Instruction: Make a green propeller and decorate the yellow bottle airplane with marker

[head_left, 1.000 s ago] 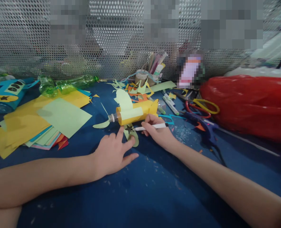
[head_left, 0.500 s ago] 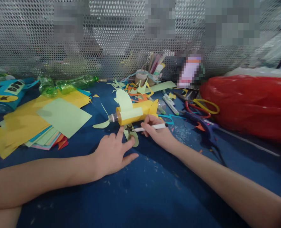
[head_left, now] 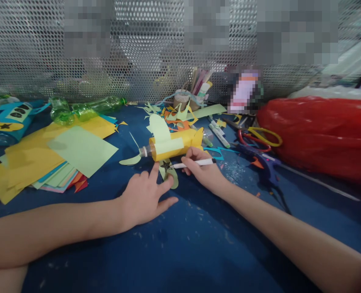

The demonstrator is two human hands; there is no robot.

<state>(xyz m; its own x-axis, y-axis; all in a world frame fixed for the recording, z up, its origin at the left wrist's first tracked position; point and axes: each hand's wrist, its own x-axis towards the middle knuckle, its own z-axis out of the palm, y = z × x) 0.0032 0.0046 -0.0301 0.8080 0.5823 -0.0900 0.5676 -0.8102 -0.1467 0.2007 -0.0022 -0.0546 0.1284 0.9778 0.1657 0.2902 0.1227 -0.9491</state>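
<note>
A plastic bottle wrapped in yellow paper (head_left: 174, 151) lies on its side, shaped like a toy plane with pale green paper wings. Its near wing (head_left: 173, 179) bears a dark star (head_left: 166, 165). With fingers spread, my left hand (head_left: 145, 193) rests on the table, one fingertip on the near wing and another by the bottle. My right hand (head_left: 200, 167) grips a white marker (head_left: 205, 162), its tip at the star. At the bottle's neck is a curved pale green strip (head_left: 131, 160). The far wing (head_left: 159, 128) stands up from the body.
Sheets of coloured paper (head_left: 83, 150), green bottles (head_left: 98, 106) and a blue paper-covered bottle (head_left: 17, 122) lie left. Behind are paper scraps (head_left: 180, 116) and spare markers (head_left: 219, 135). Scissors (head_left: 256, 138), a blue glue gun (head_left: 264, 165) and a red bag (head_left: 317, 136) sit right. Perforated metal (head_left: 156, 53) stands behind.
Almost nothing differs. Both hands, the marker tip at the star and the bottle plane hold practically the same positions.
</note>
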